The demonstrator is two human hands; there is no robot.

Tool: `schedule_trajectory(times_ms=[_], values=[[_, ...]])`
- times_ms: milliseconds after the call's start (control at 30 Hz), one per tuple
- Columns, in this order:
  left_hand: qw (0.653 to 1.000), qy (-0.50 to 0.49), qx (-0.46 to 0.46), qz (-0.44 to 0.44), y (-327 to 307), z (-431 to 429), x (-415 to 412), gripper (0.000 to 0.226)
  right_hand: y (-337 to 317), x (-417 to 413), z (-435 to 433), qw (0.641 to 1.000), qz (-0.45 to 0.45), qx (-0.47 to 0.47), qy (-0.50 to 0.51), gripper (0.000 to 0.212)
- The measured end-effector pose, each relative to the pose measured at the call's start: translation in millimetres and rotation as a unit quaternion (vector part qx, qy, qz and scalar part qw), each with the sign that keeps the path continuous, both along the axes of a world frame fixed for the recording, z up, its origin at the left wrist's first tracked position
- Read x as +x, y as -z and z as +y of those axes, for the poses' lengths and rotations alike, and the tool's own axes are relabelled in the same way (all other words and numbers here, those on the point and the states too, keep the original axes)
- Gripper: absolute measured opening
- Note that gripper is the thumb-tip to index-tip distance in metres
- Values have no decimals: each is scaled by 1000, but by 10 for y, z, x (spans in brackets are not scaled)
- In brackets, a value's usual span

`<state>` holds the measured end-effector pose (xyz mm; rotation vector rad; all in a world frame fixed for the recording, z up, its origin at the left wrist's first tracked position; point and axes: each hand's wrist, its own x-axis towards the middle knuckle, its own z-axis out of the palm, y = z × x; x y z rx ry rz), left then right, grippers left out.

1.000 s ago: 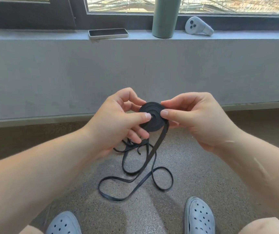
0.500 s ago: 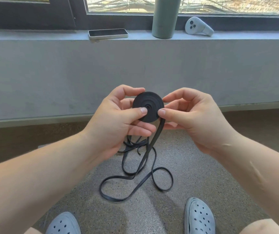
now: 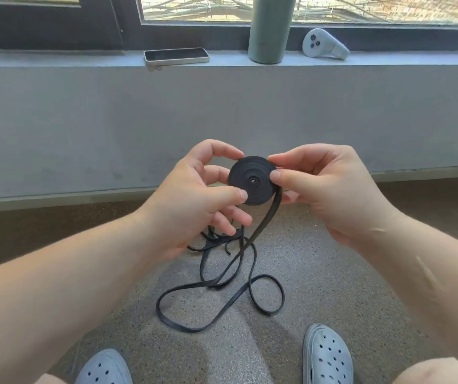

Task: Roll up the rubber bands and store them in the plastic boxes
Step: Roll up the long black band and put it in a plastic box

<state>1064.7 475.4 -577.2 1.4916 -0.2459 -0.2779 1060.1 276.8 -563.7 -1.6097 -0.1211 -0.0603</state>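
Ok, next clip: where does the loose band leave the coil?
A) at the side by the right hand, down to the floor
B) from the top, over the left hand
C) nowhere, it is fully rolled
A: the band drops from the coil's edge beside the right hand and lies in loops on the floor.

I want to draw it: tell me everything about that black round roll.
The flat black rubber band wound into a round coil looks matte, with ring lines and a small hole at its middle. Held upright, facing the camera, it is pinched by the left hand and right hand. Its loose tail hangs down to loops on the speckled floor.
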Motion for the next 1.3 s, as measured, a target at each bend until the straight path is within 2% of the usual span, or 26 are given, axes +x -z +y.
schedule_trajectory(times_ms=[100, 200, 433, 733, 800, 867, 967, 1067, 1300], values=[[1000, 15, 6, -8, -2, -22, -21, 50, 14, -10, 14, 1000, 0, -13, -27, 16], [1000, 13, 8, -8, 14, -38, -29, 48, 30, -10, 8, 999, -3, -22, -35, 16], [997, -27, -73, 13, 14, -49, -33, 42, 45, -39, 38, 999, -17, 12, -49, 25], [991, -8, -120, 63, 31, -75, -89, 40, 112, -74, 111, 998, -24, 50, 6, 19], [993, 9, -97, 65, 19, -49, -65, 33, 98, -63, 85, 999, -24, 34, -3, 17], [999, 16, -32, 32, 11, -3, -18, 28, 66, -49, 54, 999, -26, 14, -16, 18], [999, 24, 22, -10, 1, 39, 25, 36, 26, -34, 25, 999, -24, -7, -39, 19], [999, 27, 18, -23, -4, 35, 13, 46, 14, -31, 20, 998, -19, -5, -57, 20], [998, -23, -61, 9, 2, 23, 9, 39, 44, -26, 37, 999, -24, 3, -43, 25]])
